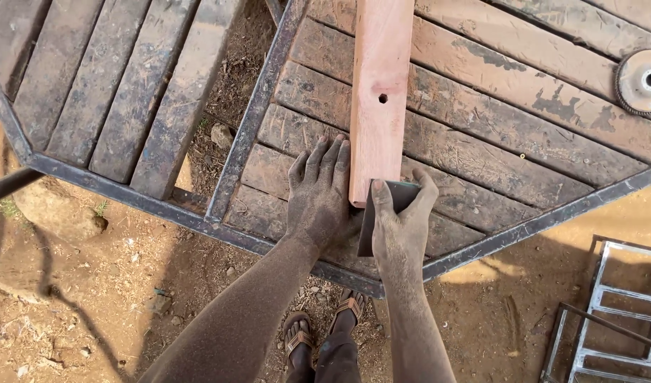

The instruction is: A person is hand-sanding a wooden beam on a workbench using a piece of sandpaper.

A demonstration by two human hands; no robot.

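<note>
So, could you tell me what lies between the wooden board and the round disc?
In the head view, only bare, stained table planks lie between the wooden board and the round disc.

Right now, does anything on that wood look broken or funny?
The reddish plank has one small round hole through it. The table slats beneath are worn and patchy. Nothing looks spilled or broken.

A person is leaning over a slatted wooden table (481, 135), the left hand (318, 191) lying flat beside a reddish plank (379, 85) with a small hole, the right hand (400, 227) gripping a dark sheet of sandpaper (403, 193) against the plank's near end. A round grinding disc (641, 81) is lying at the table's far right.
</note>
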